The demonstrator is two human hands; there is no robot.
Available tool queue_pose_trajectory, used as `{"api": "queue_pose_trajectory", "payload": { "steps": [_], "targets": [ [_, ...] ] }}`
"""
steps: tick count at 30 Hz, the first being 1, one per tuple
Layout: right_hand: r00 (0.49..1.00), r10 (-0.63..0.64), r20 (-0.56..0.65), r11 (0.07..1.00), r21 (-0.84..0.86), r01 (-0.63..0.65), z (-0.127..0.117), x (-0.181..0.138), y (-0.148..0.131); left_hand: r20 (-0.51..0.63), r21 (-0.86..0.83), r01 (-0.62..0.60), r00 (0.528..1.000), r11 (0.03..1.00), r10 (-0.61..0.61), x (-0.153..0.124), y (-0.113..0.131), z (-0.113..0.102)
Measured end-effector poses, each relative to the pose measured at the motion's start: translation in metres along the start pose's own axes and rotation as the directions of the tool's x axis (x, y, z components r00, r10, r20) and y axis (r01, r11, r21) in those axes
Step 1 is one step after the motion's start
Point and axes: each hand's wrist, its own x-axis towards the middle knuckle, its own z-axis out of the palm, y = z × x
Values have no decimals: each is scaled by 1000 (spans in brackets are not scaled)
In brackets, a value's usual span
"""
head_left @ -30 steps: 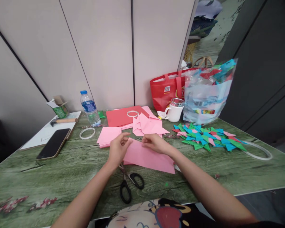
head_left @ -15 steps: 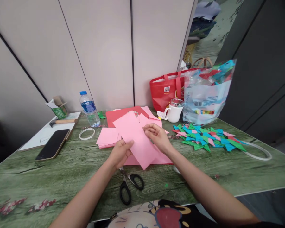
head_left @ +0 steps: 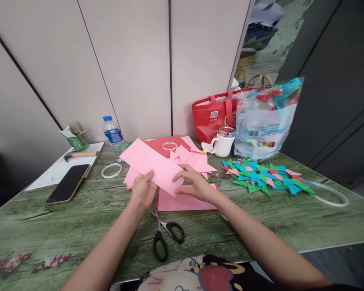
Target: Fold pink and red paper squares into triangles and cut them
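A rectangular sheet of pink paper [head_left: 151, 163] is tilted in the air, pinched near its lower edge between the thumb and fingers of my left hand [head_left: 144, 189]. At the sheet's right end is my right hand [head_left: 197, 184], thumb and fingers spread apart around the edge; whether the fingertips touch it is hard to tell. Below the hands, more pink paper [head_left: 188, 202] lies on a red sheet. Behind them are folded pink paper pieces [head_left: 197, 161] and, partly covered, a stack of pink paper [head_left: 130, 178]. Scissors [head_left: 160, 232] with black handles lie slightly spread in front.
At left are a phone [head_left: 68, 184], a hammer [head_left: 81, 154], a tape roll [head_left: 111, 170] and a water bottle [head_left: 113, 137]. Right of the pink paper stand a white mug [head_left: 223, 143], a red bag [head_left: 208, 119] and a plastic bag [head_left: 263, 125], behind many-coloured folded pieces [head_left: 261, 176].
The pink sheet has turned so its far end points left. My right hand has moved from its upper side to its right end, fingers now wider apart.
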Motion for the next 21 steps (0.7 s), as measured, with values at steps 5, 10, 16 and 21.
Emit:
{"api": "queue_pose_trajectory", "payload": {
  "steps": [5, 10, 16, 21],
  "targets": [
    [996, -16, 90, 999, -45, 20, -4, -2, 1, -52, -1, -19, 998, 1000, 19, 1, 1, -1],
    [998, -32, -50, 999, -31, 30, 2, 1, 7, -5, 0, -3, 1000, 1000, 3, 2, -1, -3],
    [950, 187, -249, 961, 246, -125, 4, 7, 13, 141, -10, 27, 990, 1000, -25, -2, -2, -1],
    [897, 363, -253, 863, 455, -221, 9, 8, 10, 280, 45, -34, 960, 998, 20, -9, -5, 3]
  ]
}}
